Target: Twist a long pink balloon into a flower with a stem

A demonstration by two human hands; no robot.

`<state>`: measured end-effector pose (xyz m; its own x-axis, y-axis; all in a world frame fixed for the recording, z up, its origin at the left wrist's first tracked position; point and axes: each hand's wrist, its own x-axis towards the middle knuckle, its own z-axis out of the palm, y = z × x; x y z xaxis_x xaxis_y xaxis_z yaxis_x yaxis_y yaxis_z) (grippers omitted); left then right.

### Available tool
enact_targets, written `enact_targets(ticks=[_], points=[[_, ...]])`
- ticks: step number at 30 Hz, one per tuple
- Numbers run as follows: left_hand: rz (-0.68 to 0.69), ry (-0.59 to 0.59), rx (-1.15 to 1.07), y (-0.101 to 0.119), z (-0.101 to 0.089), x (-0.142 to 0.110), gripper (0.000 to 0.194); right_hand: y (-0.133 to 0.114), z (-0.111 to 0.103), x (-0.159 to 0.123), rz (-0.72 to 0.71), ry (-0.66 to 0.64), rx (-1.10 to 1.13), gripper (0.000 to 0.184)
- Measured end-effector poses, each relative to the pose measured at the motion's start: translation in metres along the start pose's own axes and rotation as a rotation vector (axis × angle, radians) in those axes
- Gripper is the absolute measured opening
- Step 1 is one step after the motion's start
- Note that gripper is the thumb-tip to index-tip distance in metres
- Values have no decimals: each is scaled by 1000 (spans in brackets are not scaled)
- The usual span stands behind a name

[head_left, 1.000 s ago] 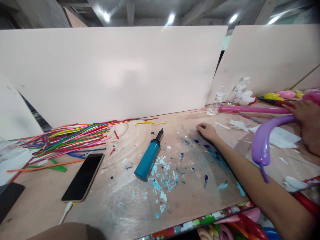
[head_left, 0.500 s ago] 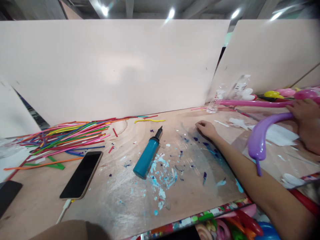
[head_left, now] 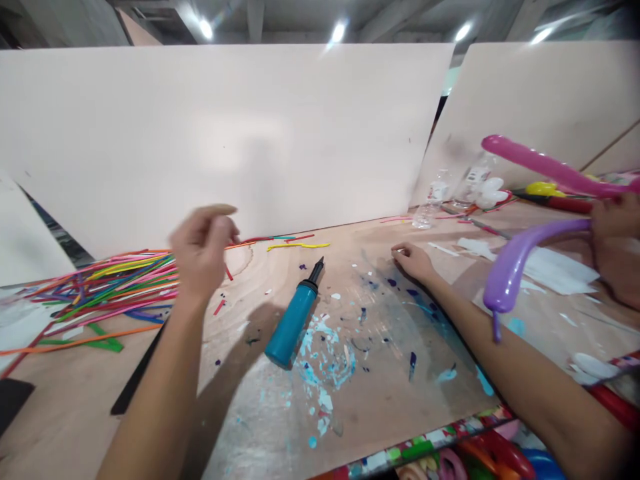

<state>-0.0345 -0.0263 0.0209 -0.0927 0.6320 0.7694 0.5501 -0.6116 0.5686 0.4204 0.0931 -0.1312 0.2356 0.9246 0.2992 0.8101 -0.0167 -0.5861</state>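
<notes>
My left hand [head_left: 203, 248] is raised over the left half of the table, its index finger stretched forward and the other fingers loosely bent, with nothing visible in it. Below and behind it lies a pile of thin uninflated balloons [head_left: 135, 283] in many colours. My right hand [head_left: 414, 262] rests on the table top, fingers curled in; whatever they may hold is hidden. Between the two hands a teal balloon pump [head_left: 291, 325] with a black nozzle lies on its side, touched by neither.
A phone [head_left: 137, 370] is partly hidden behind my left forearm. At right another person's hand [head_left: 617, 227] is by a purple balloon [head_left: 507, 273] and a pink balloon [head_left: 540, 163]. Plastic bottles [head_left: 434, 197] stand before the white panel [head_left: 325, 147]. Blue scraps [head_left: 325, 353] litter the table.
My left hand has come up into view from the lower left, covering part of the phone and balloon pile. The other person's pink balloon has tilted upward. My right hand stays put.
</notes>
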Motion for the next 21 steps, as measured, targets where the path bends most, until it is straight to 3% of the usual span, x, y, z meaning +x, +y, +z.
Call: enact_targets(ticks=[1, 5, 7, 10, 13, 21], points=[[-13, -21, 83, -14, 11, -2, 28, 1, 1, 0, -5, -1, 1, 27], [35, -439, 421, -68, 50, -30, 42, 3, 4, 3, -23, -2, 6, 26], [23, -641, 560, -85, 59, -48, 46, 4, 5, 3, -25, -3, 6, 26], [-129, -823, 691, -101, 65, -67, 55, 3, 5, 2, -21, -4, 0, 27], [-186, -906, 729, -109, 67, -72, 62, 0, 4, -1, -31, -10, -27, 27], [-202, -900, 772, -112, 71, -73, 61, -5, 2, -7, -90, -38, -127, 26]])
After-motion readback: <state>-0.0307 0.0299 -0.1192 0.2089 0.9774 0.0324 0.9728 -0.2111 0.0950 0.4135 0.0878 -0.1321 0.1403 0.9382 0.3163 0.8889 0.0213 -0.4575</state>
